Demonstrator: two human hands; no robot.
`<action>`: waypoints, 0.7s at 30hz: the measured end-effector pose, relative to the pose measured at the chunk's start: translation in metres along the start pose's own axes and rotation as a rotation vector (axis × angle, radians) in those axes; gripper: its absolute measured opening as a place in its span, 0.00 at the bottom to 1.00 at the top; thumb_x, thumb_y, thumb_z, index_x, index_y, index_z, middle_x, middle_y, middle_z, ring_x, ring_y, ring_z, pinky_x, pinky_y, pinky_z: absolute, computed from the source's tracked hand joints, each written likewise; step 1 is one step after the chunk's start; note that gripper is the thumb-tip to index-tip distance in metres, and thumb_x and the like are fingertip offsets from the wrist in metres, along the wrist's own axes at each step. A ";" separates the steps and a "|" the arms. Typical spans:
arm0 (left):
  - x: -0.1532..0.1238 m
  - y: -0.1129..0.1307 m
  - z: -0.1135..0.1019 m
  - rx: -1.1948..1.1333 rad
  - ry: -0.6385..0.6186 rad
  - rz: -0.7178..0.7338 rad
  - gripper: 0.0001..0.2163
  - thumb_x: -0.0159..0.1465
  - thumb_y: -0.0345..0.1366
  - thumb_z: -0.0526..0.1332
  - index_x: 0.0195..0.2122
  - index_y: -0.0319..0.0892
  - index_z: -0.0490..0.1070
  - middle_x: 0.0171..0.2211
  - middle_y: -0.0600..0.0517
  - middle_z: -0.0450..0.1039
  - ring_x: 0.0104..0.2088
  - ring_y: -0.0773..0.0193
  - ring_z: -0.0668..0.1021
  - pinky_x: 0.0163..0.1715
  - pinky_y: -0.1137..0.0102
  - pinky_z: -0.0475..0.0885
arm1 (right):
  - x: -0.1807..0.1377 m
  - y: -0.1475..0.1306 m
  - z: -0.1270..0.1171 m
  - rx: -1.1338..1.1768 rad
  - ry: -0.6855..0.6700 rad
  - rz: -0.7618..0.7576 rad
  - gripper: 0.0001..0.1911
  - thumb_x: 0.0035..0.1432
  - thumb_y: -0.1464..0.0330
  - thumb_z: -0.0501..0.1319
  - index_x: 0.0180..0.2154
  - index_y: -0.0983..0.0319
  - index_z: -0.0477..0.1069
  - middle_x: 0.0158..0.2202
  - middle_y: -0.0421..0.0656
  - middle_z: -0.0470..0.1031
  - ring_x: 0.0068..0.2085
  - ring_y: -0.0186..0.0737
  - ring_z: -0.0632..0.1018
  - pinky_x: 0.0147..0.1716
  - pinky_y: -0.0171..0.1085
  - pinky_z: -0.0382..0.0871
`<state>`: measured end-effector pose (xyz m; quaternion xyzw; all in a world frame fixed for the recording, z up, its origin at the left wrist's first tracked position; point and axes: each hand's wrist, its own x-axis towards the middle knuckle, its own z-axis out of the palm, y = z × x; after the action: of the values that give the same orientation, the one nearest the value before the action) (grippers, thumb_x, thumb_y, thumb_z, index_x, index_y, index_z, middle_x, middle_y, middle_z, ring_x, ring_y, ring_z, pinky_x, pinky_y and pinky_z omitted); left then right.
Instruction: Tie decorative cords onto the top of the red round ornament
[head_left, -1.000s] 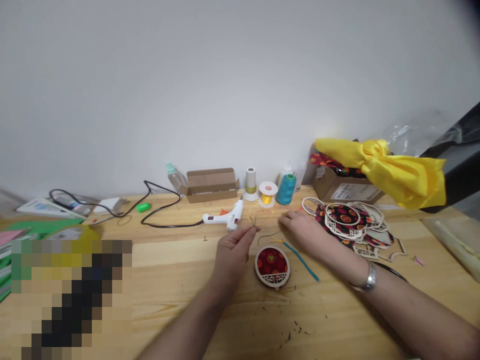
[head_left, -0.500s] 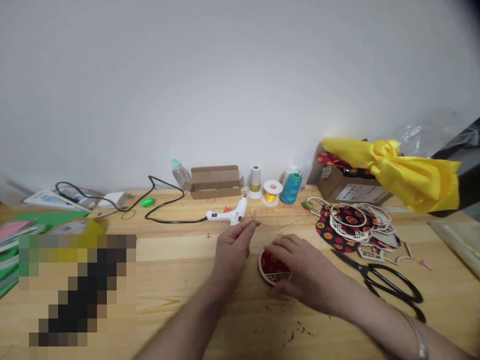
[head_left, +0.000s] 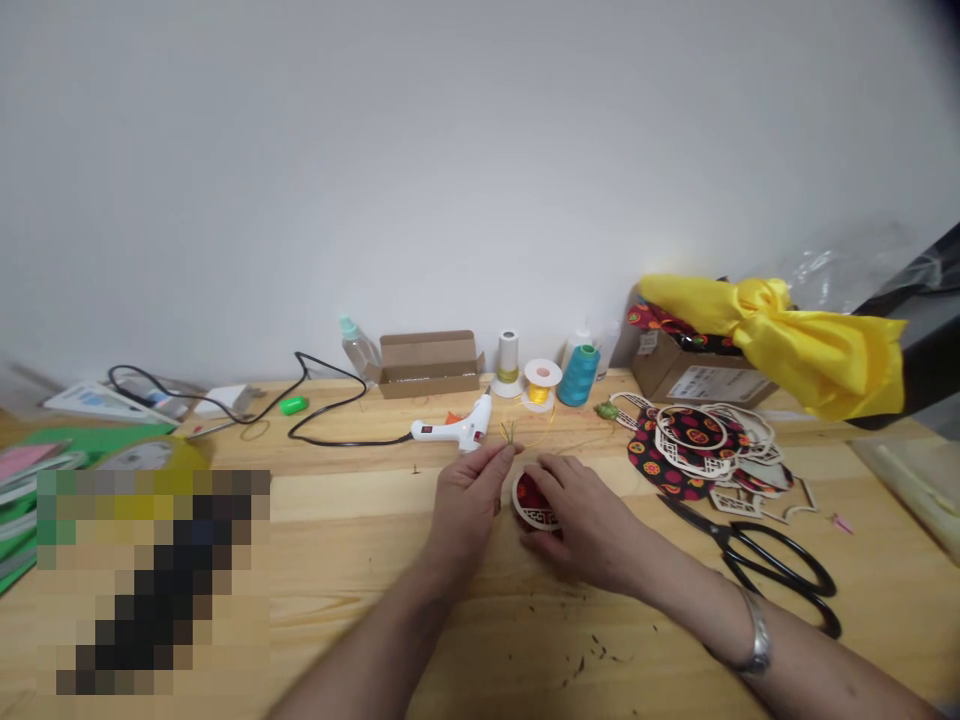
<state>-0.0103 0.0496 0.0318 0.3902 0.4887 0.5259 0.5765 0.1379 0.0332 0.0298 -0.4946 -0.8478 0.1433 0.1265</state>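
Note:
My left hand (head_left: 466, 505) is closed, thumb and forefinger pinching thin greenish-yellow cord (head_left: 511, 432) whose loose ends stick up past the fingertips. Just right of it, my right hand (head_left: 596, 520) curls around a small round ornament (head_left: 531, 495) with dark red patterned fabric and a pale wooden lattice rim. Its fingers hide the ornament's right side. Behind my left hand lies a white hot glue gun (head_left: 450, 432), its nozzle pointing up to the right. A spool of yellow cord (head_left: 541, 385) stands beyond my right hand.
Black-handled scissors (head_left: 780, 565) lie to the right, below a heap of fabric and wooden cutouts (head_left: 690, 445). Along the wall stand an open cardboard box (head_left: 429, 365), a blue thread cone (head_left: 579, 377) and a carton (head_left: 694, 372) under yellow cloth (head_left: 825, 345). A black cable (head_left: 330, 442) crosses the left back.
My right hand has moved left with the round ornament, bringing it closer to my left hand. The left hand keeps its pinch on the cord, nearly still.

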 end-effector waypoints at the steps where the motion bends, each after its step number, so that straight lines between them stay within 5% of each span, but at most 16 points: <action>1: 0.000 0.000 0.000 0.003 0.001 0.001 0.17 0.48 0.45 0.64 0.33 0.37 0.77 0.10 0.60 0.55 0.15 0.74 0.59 0.17 0.75 0.56 | -0.001 0.001 -0.001 0.018 -0.008 -0.001 0.33 0.44 0.63 0.63 0.53 0.61 0.57 0.48 0.51 0.63 0.48 0.50 0.64 0.45 0.47 0.59; 6: 0.003 0.000 -0.002 0.019 0.043 0.014 0.16 0.48 0.43 0.64 0.33 0.37 0.77 0.09 0.60 0.57 0.15 0.72 0.62 0.19 0.75 0.58 | -0.004 0.007 -0.013 0.129 -0.049 0.021 0.45 0.40 0.59 0.65 0.58 0.60 0.49 0.54 0.50 0.59 0.53 0.49 0.62 0.49 0.46 0.57; 21: 0.007 -0.005 0.001 0.078 0.032 -0.165 0.09 0.49 0.39 0.63 0.27 0.38 0.77 0.06 0.62 0.53 0.11 0.75 0.56 0.16 0.76 0.55 | -0.010 0.020 -0.006 0.195 0.068 -0.045 0.38 0.46 0.62 0.62 0.57 0.62 0.50 0.52 0.50 0.62 0.52 0.47 0.64 0.50 0.47 0.58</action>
<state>-0.0087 0.0560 0.0264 0.3625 0.5484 0.4633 0.5943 0.1612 0.0348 0.0271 -0.4653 -0.8360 0.2053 0.2058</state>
